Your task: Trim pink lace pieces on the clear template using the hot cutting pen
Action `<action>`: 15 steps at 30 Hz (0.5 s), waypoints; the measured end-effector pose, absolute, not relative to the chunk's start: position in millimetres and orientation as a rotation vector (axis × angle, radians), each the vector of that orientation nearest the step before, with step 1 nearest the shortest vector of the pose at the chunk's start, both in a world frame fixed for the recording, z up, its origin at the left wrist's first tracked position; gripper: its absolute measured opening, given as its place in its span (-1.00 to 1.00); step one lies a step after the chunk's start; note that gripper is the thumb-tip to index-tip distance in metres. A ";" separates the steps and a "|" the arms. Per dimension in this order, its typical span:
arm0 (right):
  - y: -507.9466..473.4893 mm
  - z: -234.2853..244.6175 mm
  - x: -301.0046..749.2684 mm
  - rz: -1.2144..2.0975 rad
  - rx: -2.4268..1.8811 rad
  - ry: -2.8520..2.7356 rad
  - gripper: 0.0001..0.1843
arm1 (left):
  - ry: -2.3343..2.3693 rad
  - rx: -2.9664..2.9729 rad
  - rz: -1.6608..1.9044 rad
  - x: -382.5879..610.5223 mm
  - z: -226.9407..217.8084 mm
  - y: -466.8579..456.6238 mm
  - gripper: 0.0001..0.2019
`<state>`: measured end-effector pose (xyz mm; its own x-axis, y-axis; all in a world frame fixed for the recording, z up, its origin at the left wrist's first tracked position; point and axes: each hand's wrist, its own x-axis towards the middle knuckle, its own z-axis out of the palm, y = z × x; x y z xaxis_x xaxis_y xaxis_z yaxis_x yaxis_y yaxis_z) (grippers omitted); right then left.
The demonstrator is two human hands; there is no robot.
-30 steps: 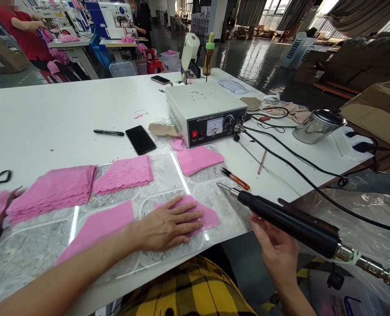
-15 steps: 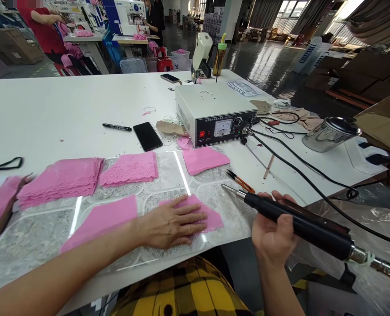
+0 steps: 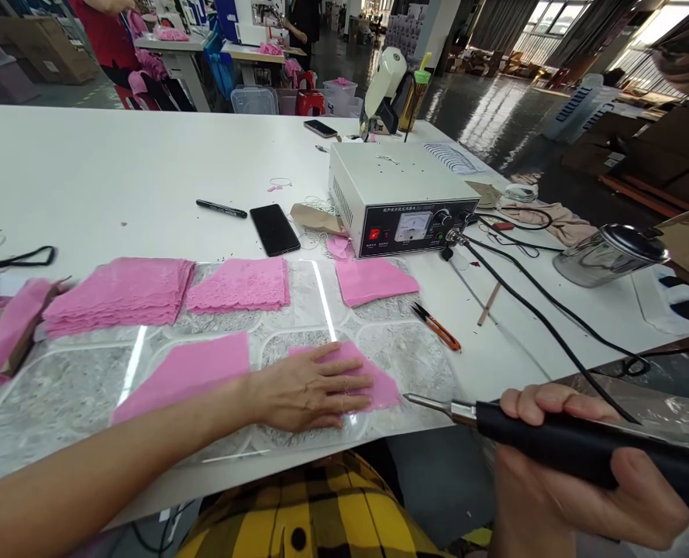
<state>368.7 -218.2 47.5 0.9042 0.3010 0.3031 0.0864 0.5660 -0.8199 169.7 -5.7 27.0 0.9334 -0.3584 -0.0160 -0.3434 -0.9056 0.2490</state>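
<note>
My left hand (image 3: pixel 315 387) lies flat, fingers stretched out, on a small pink fabric piece (image 3: pixel 382 384), covering much of it. My right hand (image 3: pixel 577 473) is wrapped round a black ultrasonic handpiece (image 3: pixel 559 446) with a pointed metal tip. That tip is close to the right corner of the pink piece. Left of my hand lies another pink fabric piece (image 3: pixel 196 368), partly under my forearm. Behind are two stacks of pink fabric, a tall one (image 3: pixel 126 291) and a lower one (image 3: pixel 242 285). A further pink fabric piece (image 3: pixel 373 280) lies before the control box (image 3: pixel 419 225).
Orange-handled thread snips (image 3: pixel 437 325) lie right of the fabric. Black cables (image 3: pixel 530 302) run from the box across the table's right side. A phone (image 3: pixel 274 230), a pen (image 3: pixel 221 208) and a lidded glass jar (image 3: pixel 608 256) are on the table. A grey patterned mat (image 3: pixel 65 387) lies beneath the fabric.
My right hand has turned and moved right and lower in view with the handpiece, its tip now lower and nearer the fabric corner. My left hand stays on the fabric; the view has shifted slightly.
</note>
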 end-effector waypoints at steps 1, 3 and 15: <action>-219.7 47.0 367.3 0.139 -0.979 -0.490 -0.70 | -0.523 2.847 -0.096 169.8 27.0 -5.9 -0.55; -220.6 45.6 365.3 0.136 -0.983 -0.562 -0.69 | -0.523 2.846 -0.103 169.9 27.1 -6.2 -0.54; -215.9 44.3 362.5 0.178 -0.982 -0.644 -0.72 | -0.535 2.880 -0.079 169.5 27.9 -7.2 -0.53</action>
